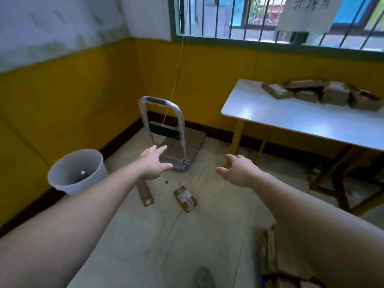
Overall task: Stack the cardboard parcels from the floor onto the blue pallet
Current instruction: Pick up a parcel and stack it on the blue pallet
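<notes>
On the grey floor (pixel 145 246) by the yellow wall, two small parcels (pixel 185 198) below empty, wide-spread left hand (pixel 154 164) and right hand (pixel 239 171); probably reaching to pick one up next.

1. Both arms are bare all the way up to the frame edge, no sleeves showing anywhere.
2. The bare left hand (pixel 154 163) has no glove, ring or watch that I can make out.
3. Same deal with the bare right hand (pixel 239 171): nothing on the wrist or fingers.
4. A blurry dark grey shoe toe (pixel 203 277) pokes in at the bottom edge.
</notes>
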Action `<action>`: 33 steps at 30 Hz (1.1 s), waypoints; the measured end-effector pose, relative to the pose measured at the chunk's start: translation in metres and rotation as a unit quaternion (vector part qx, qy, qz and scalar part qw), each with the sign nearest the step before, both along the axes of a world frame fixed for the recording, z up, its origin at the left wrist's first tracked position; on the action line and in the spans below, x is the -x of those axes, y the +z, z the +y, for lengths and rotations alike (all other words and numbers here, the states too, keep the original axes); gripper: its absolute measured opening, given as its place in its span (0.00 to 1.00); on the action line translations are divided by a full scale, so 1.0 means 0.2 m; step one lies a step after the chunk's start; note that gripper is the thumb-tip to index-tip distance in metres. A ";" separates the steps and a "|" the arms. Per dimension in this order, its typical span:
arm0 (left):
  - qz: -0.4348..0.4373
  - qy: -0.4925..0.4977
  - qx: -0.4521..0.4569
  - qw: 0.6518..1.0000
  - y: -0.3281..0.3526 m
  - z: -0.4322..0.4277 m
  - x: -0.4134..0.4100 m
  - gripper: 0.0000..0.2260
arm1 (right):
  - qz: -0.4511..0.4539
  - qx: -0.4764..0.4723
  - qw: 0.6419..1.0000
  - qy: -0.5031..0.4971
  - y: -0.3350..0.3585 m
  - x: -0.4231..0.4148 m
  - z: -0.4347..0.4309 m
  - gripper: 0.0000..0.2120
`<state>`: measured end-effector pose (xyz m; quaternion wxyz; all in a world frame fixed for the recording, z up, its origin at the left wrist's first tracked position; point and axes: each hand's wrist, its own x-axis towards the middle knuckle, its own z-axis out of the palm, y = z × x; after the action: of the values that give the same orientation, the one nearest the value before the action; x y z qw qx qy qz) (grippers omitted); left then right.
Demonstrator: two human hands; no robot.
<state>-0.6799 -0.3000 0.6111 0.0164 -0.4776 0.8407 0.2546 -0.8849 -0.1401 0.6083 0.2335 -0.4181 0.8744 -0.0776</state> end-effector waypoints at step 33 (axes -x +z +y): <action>-0.099 -0.158 -0.134 0.973 -0.68 -2.15 0.68 0.31 | -0.108 -0.069 0.975 -0.182 -0.75 0.39 -1.83 0.36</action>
<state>-0.8151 -0.7305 0.4749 0.2037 -0.3552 0.8577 0.3109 -0.9623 -0.5071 0.4593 0.3369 -0.2238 0.9087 -0.1034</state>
